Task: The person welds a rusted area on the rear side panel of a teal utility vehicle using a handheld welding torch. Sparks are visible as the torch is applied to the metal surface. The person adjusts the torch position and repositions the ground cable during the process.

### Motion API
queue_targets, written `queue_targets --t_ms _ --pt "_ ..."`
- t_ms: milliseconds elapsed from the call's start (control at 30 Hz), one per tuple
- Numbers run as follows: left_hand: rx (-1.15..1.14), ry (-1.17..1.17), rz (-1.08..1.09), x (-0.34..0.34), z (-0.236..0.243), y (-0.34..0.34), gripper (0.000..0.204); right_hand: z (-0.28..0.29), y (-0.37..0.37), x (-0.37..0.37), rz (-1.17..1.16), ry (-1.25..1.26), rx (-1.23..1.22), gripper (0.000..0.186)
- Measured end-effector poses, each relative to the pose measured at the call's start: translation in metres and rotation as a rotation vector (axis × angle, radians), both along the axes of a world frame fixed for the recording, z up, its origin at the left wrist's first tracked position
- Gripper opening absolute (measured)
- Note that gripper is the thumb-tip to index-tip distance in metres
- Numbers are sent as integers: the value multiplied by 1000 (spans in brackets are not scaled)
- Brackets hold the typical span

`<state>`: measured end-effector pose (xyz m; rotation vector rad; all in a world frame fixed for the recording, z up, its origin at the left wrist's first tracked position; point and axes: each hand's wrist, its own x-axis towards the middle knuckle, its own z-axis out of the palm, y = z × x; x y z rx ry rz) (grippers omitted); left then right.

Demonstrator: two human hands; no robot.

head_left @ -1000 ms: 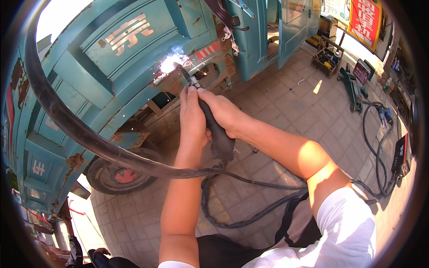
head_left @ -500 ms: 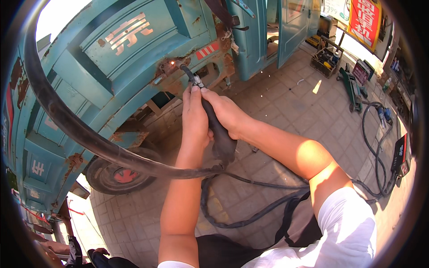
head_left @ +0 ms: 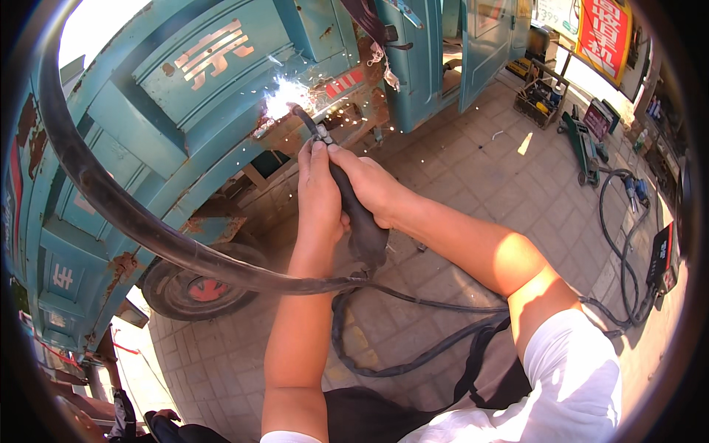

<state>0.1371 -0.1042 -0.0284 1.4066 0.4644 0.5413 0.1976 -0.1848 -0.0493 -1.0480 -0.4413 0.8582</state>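
A black welding torch [head_left: 360, 219] is gripped between both my hands, its bent neck pointing up and left at a rusty patch on the teal truck body [head_left: 192, 122]. My left hand [head_left: 317, 188] is wrapped along its left side. Against the right side my right hand [head_left: 369, 181] is closed, thumbs close together near the metal collar [head_left: 323, 134]. A bright white-blue arc [head_left: 286, 99] burns at the tip, hiding the metal there, and sparks scatter around it. From the torch's lower end trails a black cable [head_left: 399, 297].
A thick black curved band [head_left: 148, 225] crosses the left side in front of my view. Under the truck is a wheel [head_left: 199, 289]. On the brick floor at right stand a tool crate [head_left: 541, 100], a green floor jack [head_left: 582, 151], looped cables and a black-red machine [head_left: 662, 255].
The small glowing spot at the torch tip has become a large bright arc with flying sparks. My hands and the torch have shifted very slightly left.
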Motion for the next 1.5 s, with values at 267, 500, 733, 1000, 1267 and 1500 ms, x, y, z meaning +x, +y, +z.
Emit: queue_targets --t_ms 267,500,733,1000,1267,1500 --pt "-18 -32 5 2 -5 -2 43 1 -4 -4 -23 23 -14 63" --pt "-39 -45 2 3 -5 -4 41 1 -6 -3 -22 25 -6 62" --pt "-47 -52 7 2 -2 -2 38 1 -1 -1 -9 21 4 62" --pt "-7 -9 34 2 0 -3 42 1 0 0 -12 8 -6 62" --pt "5 -23 10 2 -3 -4 42 -1 -3 -2 -26 30 -3 63" --pt "-4 -23 -2 4 -4 -4 41 -1 -5 -2 -23 31 1 63"
